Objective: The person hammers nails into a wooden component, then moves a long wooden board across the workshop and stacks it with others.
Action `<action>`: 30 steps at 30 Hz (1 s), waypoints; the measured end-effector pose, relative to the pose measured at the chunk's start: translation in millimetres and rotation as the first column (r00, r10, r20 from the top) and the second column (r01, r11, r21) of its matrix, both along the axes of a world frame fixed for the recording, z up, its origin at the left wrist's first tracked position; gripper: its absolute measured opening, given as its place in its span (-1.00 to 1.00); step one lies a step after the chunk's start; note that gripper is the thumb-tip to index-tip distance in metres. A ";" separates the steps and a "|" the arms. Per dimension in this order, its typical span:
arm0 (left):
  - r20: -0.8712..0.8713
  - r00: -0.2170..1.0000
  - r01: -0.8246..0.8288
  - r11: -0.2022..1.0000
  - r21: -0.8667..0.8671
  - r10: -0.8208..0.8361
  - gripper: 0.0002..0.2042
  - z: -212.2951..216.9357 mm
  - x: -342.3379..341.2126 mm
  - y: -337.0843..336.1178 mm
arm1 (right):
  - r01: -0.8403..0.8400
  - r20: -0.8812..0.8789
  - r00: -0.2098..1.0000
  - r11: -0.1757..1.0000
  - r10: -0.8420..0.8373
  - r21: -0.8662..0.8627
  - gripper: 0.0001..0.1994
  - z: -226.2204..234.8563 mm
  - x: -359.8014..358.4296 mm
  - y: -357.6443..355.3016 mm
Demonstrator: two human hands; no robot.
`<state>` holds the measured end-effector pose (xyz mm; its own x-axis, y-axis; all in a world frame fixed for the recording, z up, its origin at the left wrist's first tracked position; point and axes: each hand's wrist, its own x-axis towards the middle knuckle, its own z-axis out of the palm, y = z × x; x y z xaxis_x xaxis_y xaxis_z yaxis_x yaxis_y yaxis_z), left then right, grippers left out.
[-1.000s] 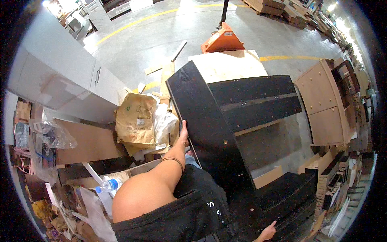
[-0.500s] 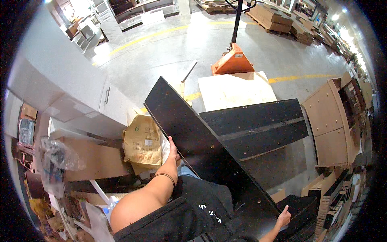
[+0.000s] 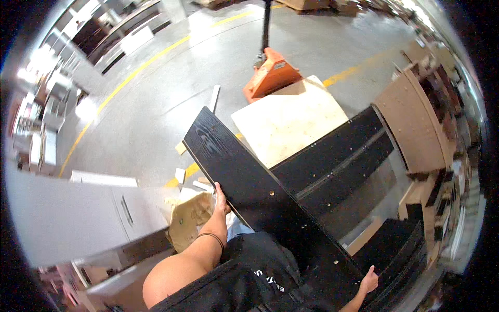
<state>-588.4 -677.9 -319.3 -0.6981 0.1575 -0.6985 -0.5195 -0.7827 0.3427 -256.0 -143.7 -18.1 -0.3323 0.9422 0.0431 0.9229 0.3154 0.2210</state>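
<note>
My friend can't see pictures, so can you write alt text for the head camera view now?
A person's left hand and right hand hold opposite long edges of a long black board slanting across the view. Beyond it are more black boards, a pale wooden sheet and an orange pallet jack on a grey floor.

- Furniture workshop or warehouse: yellow lines (image 3: pixel 342 76) are marking a broad grey floor (image 3: pixel 161 125).
- An orange pallet truck (image 3: pixel 273 75) is standing beside a pale board (image 3: pixel 291 122).
- Drilled black panels (image 3: pixel 244 171) and a handled white cabinet (image 3: pixel 88 218) are occupying the foreground.
- Brown stacks (image 3: pixel 306 4) are lying at the floor's far edge.
</note>
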 end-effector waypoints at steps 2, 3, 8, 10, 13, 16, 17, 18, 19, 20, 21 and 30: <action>0.052 0.996 0.070 0.997 0.025 -0.071 -0.08 7.3 -24.4 9.4 | -0.006 -0.059 0.998 0.999 0.008 0.047 -0.33 1.4 22.5 -8.5; 0.071 0.993 0.095 0.995 0.023 -0.096 -0.07 9.7 -37.1 5.7 | -0.017 -0.095 0.995 0.998 0.022 0.059 -0.32 -1.4 26.6 -22.1; -0.025 0.951 0.307 0.952 -0.011 -0.307 0.01 21.3 -93.7 14.8 | 0.207 -0.125 0.970 0.978 -0.209 -0.025 -0.36 -38.3 55.8 -76.0; -0.089 0.933 0.342 0.936 -0.084 -0.348 0.01 17.5 -111.3 2.3 | 0.298 -0.153 0.938 0.949 -0.311 -0.103 -0.36 -58.9 51.8 -106.5; -0.056 0.910 0.403 0.907 -0.119 -0.412 0.00 28.0 -150.5 -8.1 | 0.315 -0.181 0.928 0.945 -0.326 -0.089 -0.38 -71.0 54.3 -144.2; -0.013 0.931 0.358 0.917 -0.176 -0.366 -0.01 28.5 -167.0 -5.0 | 0.344 -0.168 0.927 0.939 -0.334 0.029 -0.34 -88.7 93.8 -164.5; 0.029 0.896 0.443 0.888 -0.123 -0.443 -0.02 28.4 -175.3 2.9 | 0.352 -0.188 0.921 0.935 -0.341 0.031 -0.32 -88.1 85.4 -166.5; 0.045 0.880 0.474 0.875 -0.102 -0.472 -0.03 28.4 -182.6 7.6 | 0.452 -0.116 0.885 0.892 -0.450 -0.009 -0.27 -84.4 81.5 -177.5; 0.060 0.863 0.506 0.859 -0.080 -0.502 -0.04 28.8 -193.3 10.4 | 0.479 -0.089 0.873 0.877 -0.480 -0.031 -0.26 -85.1 70.9 -187.0; 0.043 0.852 0.523 0.851 -0.047 -0.522 -0.04 25.1 -208.7 17.8 | 0.506 -0.069 0.859 0.861 -0.508 -0.039 -0.25 -82.6 68.5 -196.1; 0.037 0.842 0.540 0.842 -0.021 -0.539 -0.04 17.1 -225.7 16.5 | 0.532 -0.035 0.845 0.845 -0.534 -0.052 -0.24 -83.0 66.8 -208.0; -0.006 0.706 0.705 0.704 -0.087 -0.708 -0.13 -5.9 -358.1 18.8 | 0.828 0.189 0.547 0.560 -0.815 0.015 -0.34 -44.1 -35.9 -376.2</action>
